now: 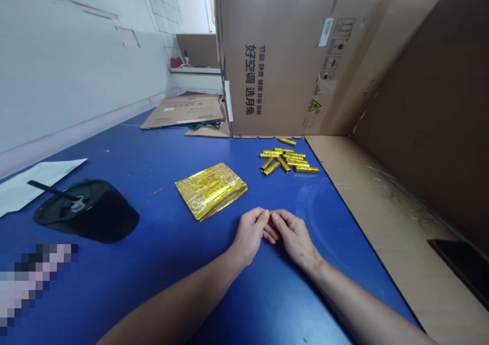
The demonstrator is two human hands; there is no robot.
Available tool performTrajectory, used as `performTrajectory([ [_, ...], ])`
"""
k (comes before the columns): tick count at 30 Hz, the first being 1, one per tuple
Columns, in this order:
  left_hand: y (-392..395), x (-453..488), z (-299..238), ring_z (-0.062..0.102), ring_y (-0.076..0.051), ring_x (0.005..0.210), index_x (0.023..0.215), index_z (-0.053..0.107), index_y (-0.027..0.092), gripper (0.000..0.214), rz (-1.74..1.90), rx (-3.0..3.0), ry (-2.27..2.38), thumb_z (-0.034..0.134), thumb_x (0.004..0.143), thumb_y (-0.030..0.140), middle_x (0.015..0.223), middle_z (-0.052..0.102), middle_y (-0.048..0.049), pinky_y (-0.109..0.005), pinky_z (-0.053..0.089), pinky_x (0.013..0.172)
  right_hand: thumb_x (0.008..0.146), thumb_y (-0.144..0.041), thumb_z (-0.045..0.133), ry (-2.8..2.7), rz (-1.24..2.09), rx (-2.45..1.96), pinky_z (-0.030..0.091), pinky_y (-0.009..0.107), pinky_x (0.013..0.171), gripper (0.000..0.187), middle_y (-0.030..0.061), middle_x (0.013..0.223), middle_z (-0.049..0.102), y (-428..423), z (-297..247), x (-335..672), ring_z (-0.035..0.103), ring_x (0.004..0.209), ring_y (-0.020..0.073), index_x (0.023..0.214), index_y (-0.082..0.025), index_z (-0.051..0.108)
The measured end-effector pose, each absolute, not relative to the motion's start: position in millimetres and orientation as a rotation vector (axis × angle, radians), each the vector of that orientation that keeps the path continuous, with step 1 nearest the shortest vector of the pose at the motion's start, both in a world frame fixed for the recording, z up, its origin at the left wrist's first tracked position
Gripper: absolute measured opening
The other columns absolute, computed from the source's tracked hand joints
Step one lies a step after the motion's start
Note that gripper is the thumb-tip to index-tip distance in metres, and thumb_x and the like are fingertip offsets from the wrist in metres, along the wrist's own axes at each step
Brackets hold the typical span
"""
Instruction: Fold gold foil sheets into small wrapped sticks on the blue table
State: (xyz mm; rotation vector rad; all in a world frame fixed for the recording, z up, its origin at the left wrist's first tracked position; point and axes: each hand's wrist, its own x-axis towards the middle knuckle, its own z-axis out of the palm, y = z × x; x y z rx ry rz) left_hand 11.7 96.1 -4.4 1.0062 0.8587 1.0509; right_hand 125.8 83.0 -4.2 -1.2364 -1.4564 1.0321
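Gold foil (211, 191) lies in a flat, crinkled rectangular pad near the middle of the head view, on a blue tabletop (160, 294) that runs diagonally across the lower part of the frame. Just below and to the right of the pad, the left hand (250, 235) and the right hand (294, 240) rest on the blue surface, released and loosely curled, with their fingertips touching each other and nothing visible in either grip. Further up and to the right, near the table's far edge, small gold foil bars (286, 159) lie in a loose, crisscrossed heap, well apart from the hands. At the left of the frame stands a black round container (86, 212) with a dark stick lying across its top, beside a white paper sheet (34, 187) at the table's left edge. An upright cardboard box panel (290, 59) printed with dark Chinese characters fills the upper right, just behind the foil bars. A flattened cardboard sheet (183, 111) lies beyond the table at upper centre, and a tan cardboard surface (382, 222) runs along the table's right side, with a dark flat object (462, 268) at lower right. A pixelated patch covers the lower left corner.
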Motion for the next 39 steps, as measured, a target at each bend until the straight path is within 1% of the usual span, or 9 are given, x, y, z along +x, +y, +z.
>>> performTrajectory([
  [12, 96, 11, -2, 0.051, -0.009, 0.043, 0.068, 0.048, 0.014, 0.034, 1.041, 1.003, 0.872, 0.056, 0.07, 0.047, 0.05, 0.052, 0.0018, -0.02, 0.042, 0.043, 0.082, -0.04, 0.046, -1.412, 1.037, -1.221, 0.043, 0.026, 0.061, 0.03, 0.0023, 0.069, 0.06, 83, -5, 125, 0.052, 0.064, 0.0136, 0.08, -0.015, 0.062],
  [19, 100, 8, -3, 0.055, -0.011, 0.046, 0.085, 0.048, 0.014, 0.034, 1.08, 1.007, 0.933, 0.054, 0.072, 0.045, 0.063, 0.057, -0.001, -0.021, 0.041, 0.042, 0.08, -0.045, 0.047, -1.236, 0.986, -1.232, 0.042, 0.025, 0.052, 0.033, 0.0015, 0.066, 0.058, 92, -9, 133, 0.051, 0.054, 0.0119, 0.086, -0.015, 0.059],
  [21, 109, -1, 3, 0.054, -0.012, 0.048, 0.085, 0.051, 0.014, 0.029, 1.138, 1.217, 1.092, 0.051, 0.074, 0.041, 0.065, 0.058, -0.0021, -0.022, 0.041, 0.045, 0.079, -0.046, 0.047, -1.194, 0.989, -1.227, 0.041, 0.025, 0.05, 0.034, 0.002, 0.068, 0.059, 96, -10, 135, 0.052, 0.052, 0.0114, 0.086, -0.015, 0.058],
  [23, 120, -15, 14, 0.057, -0.015, 0.066, 0.084, 0.057, 0.014, 0.021, 1.227, 1.59, 1.348, 0.047, 0.078, 0.032, 0.073, 0.06, -0.0052, -0.026, 0.045, 0.061, 0.078, -0.047, 0.048, -1.174, 1.001, -1.219, 0.04, 0.024, 0.049, 0.034, 0.0022, 0.068, 0.059, 98, -11, 136, 0.053, 0.051, 0.0113, 0.085, -0.015, 0.058],
  [25, 131, -34, 27, 0.053, -0.022, 0.092, 0.09, 0.061, 0.015, 0.022, 1.122, 2.07, 1.648, 0.047, 0.079, 0.028, 0.092, 0.06, -0.0093, -0.034, 0.04, 0.081, 0.077, -0.047, 0.05, -1.167, 1.014, -1.21, 0.04, 0.024, 0.049, 0.034, 0.0023, 0.067, 0.059, 98, -11, 135, 0.053, 0.051, 0.0113, 0.084, -0.014, 0.059],
  [27, 139, -52, 37, 0.045, -0.031, 0.104, 0.102, 0.059, 0.015, 0.032, 0.832, 2.335, 2.008, 0.052, 0.076, 0.032, 0.108, 0.054, -0.0149, -0.042, 0.036, 0.085, 0.077, -0.047, 0.05, -1.161, 1.023, -1.201, 0.04, 0.024, 0.049, 0.034, 0.0025, 0.067, 0.06, 98, -12, 135, 0.053, 0.051, 0.0113, 0.083, -0.014, 0.059],
  [31, 148, -74, 39, 0.049, -0.033, 0.098, 0.091, 0.064, 0.012, 0.029, 0.198, 2.411, 2.221, 0.045, 0.08, 0.032, 0.1, 0.057, -0.0173, -0.04, 0.039, 0.077, 0.076, -0.048, 0.051, -1.15, 1.033, -1.188, 0.04, 0.024, 0.048, 0.035, 0.002, 0.065, 0.06, 99, -14, 134, 0.052, 0.049, 0.011, 0.08, -0.015, 0.06],
  [34, 149, -76, 34, 0.055, -0.028, 0.087, 0.076, 0.065, 0.015, 0.03, 0.127, 2.399, 2.18, 0.038, 0.082, 0.026, 0.087, 0.06, -0.0135, -0.032, 0.041, 0.066, 0.076, -0.048, 0.051, -1.147, 1.038, -1.18, 0.04, 0.024, 0.048, 0.035, 0.0019, 0.064, 0.06, 99, -14, 135, 0.052, 0.049, 0.0109, 0.08, -0.015, 0.06],
  [39, 147, -69, 33, 0.056, -0.025, 0.088, 0.08, 0.064, 0.018, 0.029, 0.173, 2.394, 2.17, 0.037, 0.083, 0.028, 0.09, 0.062, -0.0108, -0.028, 0.04, 0.061, 0.074, -0.048, 0.053, -1.139, 1.055, -1.167, 0.039, 0.024, 0.047, 0.034, 0.0008, 0.061, 0.059, 101, -13, 135, 0.052, 0.047, 0.0105, 0.076, -0.015, 0.06],
])
